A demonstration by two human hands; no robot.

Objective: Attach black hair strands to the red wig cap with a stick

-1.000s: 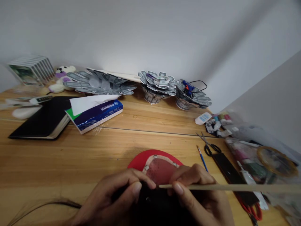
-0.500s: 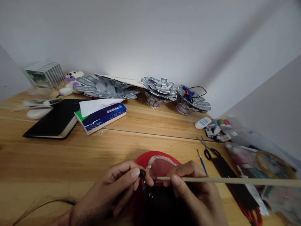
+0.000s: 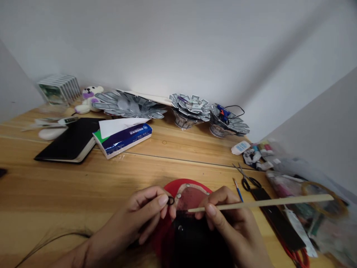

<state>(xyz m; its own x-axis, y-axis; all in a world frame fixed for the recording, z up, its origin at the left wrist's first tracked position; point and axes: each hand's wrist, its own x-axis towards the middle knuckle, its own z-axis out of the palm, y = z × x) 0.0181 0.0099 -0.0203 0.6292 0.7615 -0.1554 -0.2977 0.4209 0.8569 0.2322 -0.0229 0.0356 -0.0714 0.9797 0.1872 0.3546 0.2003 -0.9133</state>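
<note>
At the table's near edge, a tiny light black ring point(image 3: 170, 200) is pinched by the left hand point(image 3: 145, 212); a thin, stiff wooden stick point(image 3: 259, 203) is gripped by the right hand point(image 3: 225, 216).

**Stick tilts up, ring comes into view**

Your right hand point(image 3: 231, 223) now angles the long wooden stick point(image 3: 262, 203) so its far end rises to the right, where before it lay nearly level. Your left hand point(image 3: 145, 212) has opened a little: the small dark ring point(image 3: 170, 200) now shows pinched between thumb and fingertip, just beside the red piece point(image 3: 192, 195).
</note>
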